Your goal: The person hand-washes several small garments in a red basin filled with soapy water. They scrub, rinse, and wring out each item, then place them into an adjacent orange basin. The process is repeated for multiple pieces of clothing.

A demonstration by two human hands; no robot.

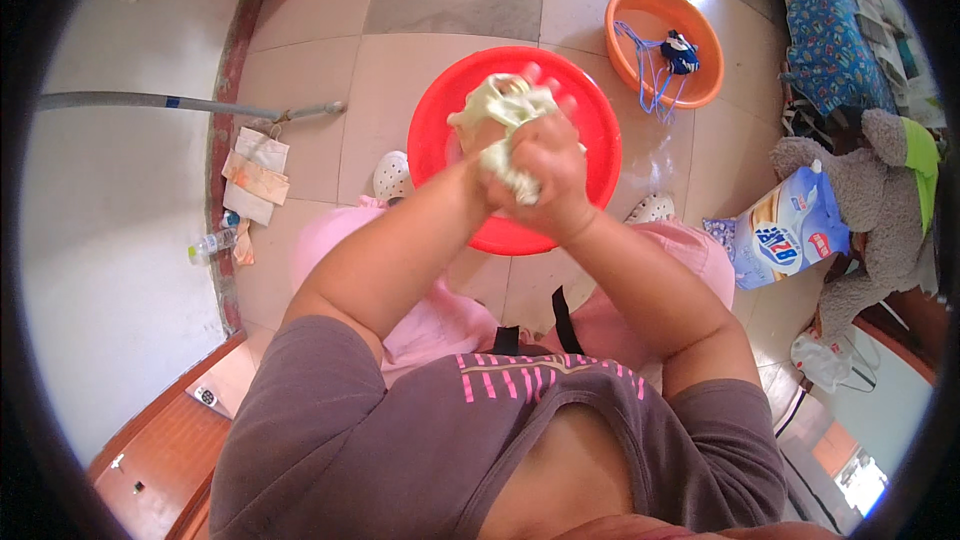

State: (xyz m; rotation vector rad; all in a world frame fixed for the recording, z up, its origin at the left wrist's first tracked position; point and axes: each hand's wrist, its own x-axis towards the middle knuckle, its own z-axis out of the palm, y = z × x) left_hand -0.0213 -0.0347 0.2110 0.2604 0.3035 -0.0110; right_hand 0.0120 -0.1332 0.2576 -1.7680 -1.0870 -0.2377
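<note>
A bunched, pale yellow-green cloth is squeezed between my two hands above a round red plastic basin. My left hand wraps around it from the right, blurred by motion. On the other side, my right hand grips the same cloth, partly covered by its folds and by my left hand. One end of the cloth sticks out below the fingers, towards me. What lies in the basin is mostly hidden behind my hands and the cloth.
An orange basin holding blue hangers and a dark blue cloth stands at the upper right. A detergent bag leans near a grey plush toy. On the left are a grey hose and a plastic bottle.
</note>
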